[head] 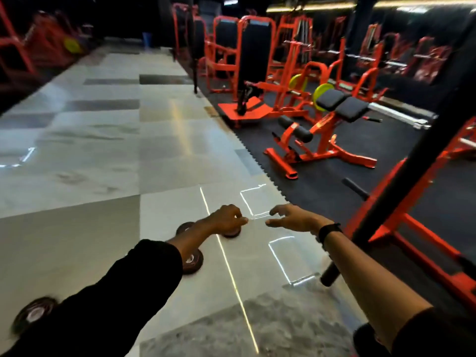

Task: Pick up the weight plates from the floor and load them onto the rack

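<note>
Dark weight plate [233,233] lies flat on the tiled floor [103,176] directly under our left hand [226,219], whose grip curls onto its top; our right hand [293,217], nearer the rack [401,228], hovers spread and empty.

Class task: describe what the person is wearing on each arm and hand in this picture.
Left arm: a black long sleeve pushed up the forearm; left hand bare. Right arm: a black sleeve near the elbow and a black wristband; right hand bare. No gloves.
</note>
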Demonstrator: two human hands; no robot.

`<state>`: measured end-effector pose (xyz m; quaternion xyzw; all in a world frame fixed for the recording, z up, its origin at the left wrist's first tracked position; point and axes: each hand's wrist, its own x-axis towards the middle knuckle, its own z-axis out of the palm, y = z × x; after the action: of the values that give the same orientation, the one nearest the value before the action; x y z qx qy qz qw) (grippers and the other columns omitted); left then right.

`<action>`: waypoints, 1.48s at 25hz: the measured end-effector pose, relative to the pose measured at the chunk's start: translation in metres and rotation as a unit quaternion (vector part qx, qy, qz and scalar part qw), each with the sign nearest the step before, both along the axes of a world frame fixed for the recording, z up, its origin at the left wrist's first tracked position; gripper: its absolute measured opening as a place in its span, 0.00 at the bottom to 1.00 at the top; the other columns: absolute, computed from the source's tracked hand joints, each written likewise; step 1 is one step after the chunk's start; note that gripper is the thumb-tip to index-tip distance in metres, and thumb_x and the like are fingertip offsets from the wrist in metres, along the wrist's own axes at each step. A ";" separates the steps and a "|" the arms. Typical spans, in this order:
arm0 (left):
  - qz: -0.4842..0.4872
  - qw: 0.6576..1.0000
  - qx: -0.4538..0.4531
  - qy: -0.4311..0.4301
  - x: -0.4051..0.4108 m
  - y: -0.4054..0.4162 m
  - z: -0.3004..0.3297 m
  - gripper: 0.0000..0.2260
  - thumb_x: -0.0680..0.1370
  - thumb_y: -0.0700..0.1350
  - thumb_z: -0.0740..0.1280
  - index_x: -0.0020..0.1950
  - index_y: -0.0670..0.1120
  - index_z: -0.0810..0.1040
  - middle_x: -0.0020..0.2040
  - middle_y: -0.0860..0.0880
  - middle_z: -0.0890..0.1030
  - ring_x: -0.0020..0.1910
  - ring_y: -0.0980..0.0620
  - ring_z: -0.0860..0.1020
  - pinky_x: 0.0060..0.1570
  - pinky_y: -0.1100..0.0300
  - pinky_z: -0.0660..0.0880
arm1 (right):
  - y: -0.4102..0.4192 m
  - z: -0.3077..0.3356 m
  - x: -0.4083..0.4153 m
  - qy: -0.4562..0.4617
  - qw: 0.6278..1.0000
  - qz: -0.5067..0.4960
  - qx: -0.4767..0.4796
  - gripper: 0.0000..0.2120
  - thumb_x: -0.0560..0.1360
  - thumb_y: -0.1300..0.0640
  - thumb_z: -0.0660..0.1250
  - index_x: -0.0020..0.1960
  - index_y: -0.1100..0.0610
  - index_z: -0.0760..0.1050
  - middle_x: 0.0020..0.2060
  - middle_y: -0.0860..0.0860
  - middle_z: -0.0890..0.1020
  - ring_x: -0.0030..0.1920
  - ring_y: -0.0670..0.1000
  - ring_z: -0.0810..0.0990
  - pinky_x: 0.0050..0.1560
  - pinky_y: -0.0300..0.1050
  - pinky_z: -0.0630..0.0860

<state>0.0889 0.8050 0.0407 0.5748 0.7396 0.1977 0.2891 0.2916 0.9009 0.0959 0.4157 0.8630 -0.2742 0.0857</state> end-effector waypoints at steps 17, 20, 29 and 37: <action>0.161 0.984 -0.037 -0.074 -0.121 0.265 -0.067 0.14 0.78 0.55 0.67 0.53 0.44 0.80 0.54 0.43 0.82 0.55 0.42 0.80 0.57 0.49 0.76 | 0.323 -0.073 -0.132 0.029 0.997 -0.012 -0.064 0.27 0.77 0.45 0.67 0.69 0.60 0.70 0.68 0.57 0.73 0.68 0.56 0.72 0.66 0.47 0.67; 0.198 0.974 -0.053 -0.092 -0.139 0.291 -0.083 0.14 0.78 0.55 0.67 0.52 0.45 0.79 0.53 0.44 0.82 0.52 0.43 0.80 0.56 0.49 0.77 | 0.348 -0.103 -0.172 0.013 0.996 0.012 -0.088 0.26 0.77 0.45 0.67 0.69 0.59 0.71 0.69 0.56 0.71 0.68 0.56 0.72 0.66 0.47 0.68; 0.269 0.943 -0.109 -0.159 -0.269 0.409 -0.200 0.17 0.77 0.57 0.67 0.56 0.45 0.78 0.57 0.45 0.80 0.56 0.45 0.78 0.56 0.52 0.75 | 0.454 -0.216 -0.322 -0.040 0.986 0.001 -0.160 0.28 0.77 0.44 0.66 0.70 0.59 0.69 0.70 0.56 0.71 0.70 0.56 0.70 0.67 0.49 0.68; 0.265 0.914 -0.259 -0.163 -0.358 0.498 -0.306 0.14 0.76 0.54 0.68 0.54 0.45 0.79 0.56 0.44 0.82 0.56 0.43 0.80 0.56 0.52 0.76 | 0.535 -0.331 -0.407 -0.083 0.963 -0.128 -0.221 0.23 0.76 0.45 0.67 0.64 0.59 0.72 0.62 0.58 0.77 0.64 0.60 0.74 0.66 0.57 0.69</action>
<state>-0.2695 1.3033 -0.2652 0.2226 0.8325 0.1595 0.4816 -0.1153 1.4357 -0.2348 0.5146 0.7104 -0.4314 0.2108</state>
